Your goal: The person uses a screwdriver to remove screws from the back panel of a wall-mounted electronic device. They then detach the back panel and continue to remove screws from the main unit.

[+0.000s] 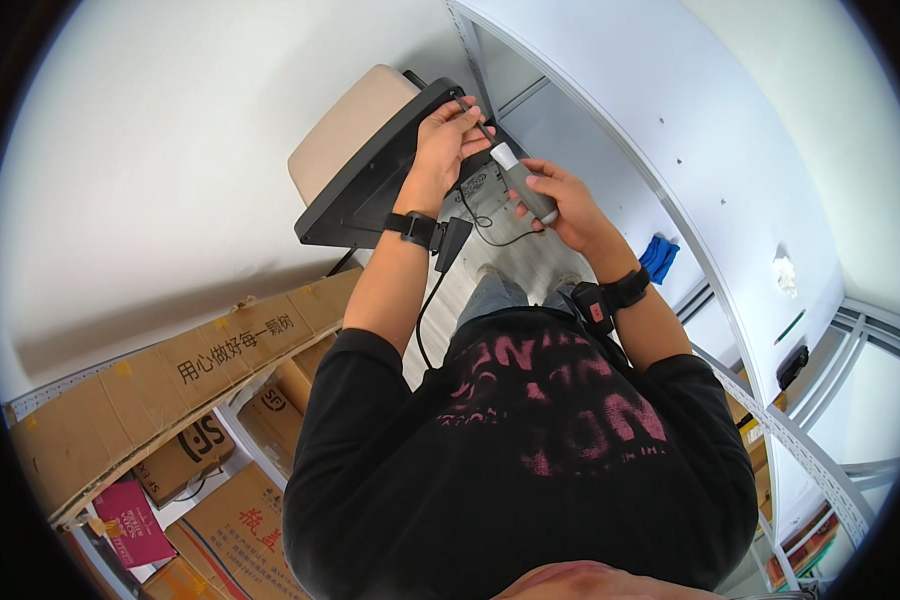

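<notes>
My right hand (568, 203) is closed around the grey handle of a screwdriver (527, 187), which has a silver collar. Its thin dark shaft points up and left to the corner of a black panel (365, 195) under a beige cushion (350, 125); together they look like a tipped-up chair seat. Close to that corner, my left hand (445, 148) pinches the shaft with thumb and fingers. The tip is too small to make out, so I cannot tell whether it sits in a screw. Black straps with small devices circle both wrists.
A thin black cable (482, 222) loops below my hands above the grey floor. Left stands a shelf with cardboard boxes (235, 520) and a magenta box (133, 525). A white metal frame (660, 190) curves along the right, with a blue cloth (659, 258) beyond it.
</notes>
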